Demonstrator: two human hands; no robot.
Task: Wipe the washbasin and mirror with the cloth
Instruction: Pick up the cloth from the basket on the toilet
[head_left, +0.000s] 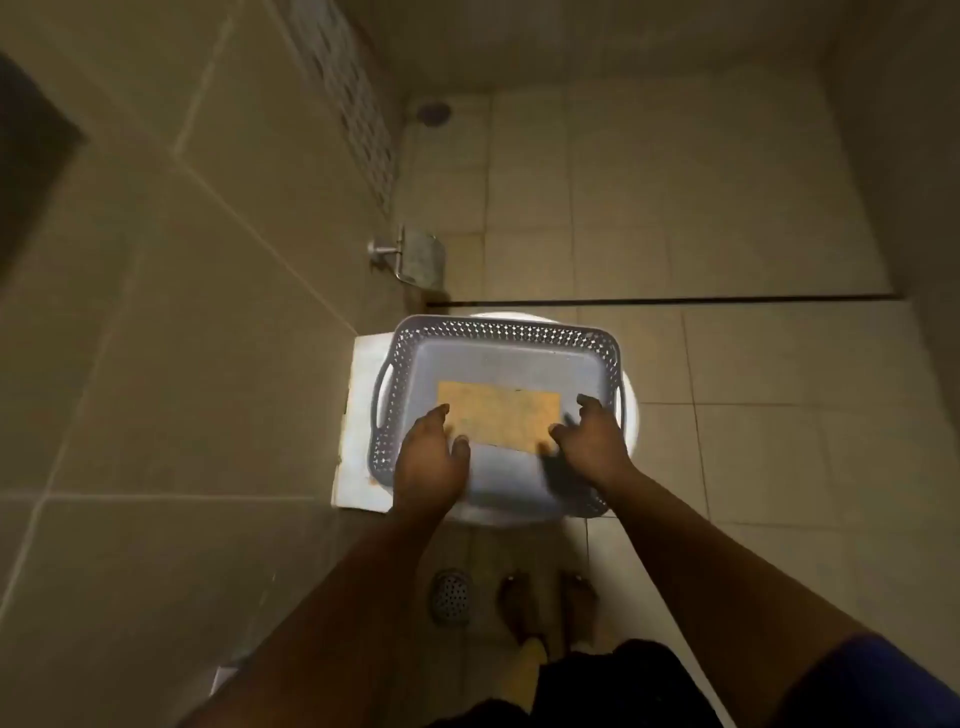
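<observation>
Cloth flat in basket, between loosely curled, empty fingers of left hand, right hand.

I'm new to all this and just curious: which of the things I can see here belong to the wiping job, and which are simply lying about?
For the job:
- cloth, orange, flat in the basket
- left hand and right hand, at its ends

Lying about:
- grey basket
- toilet-roll holder
- floor drain
</observation>
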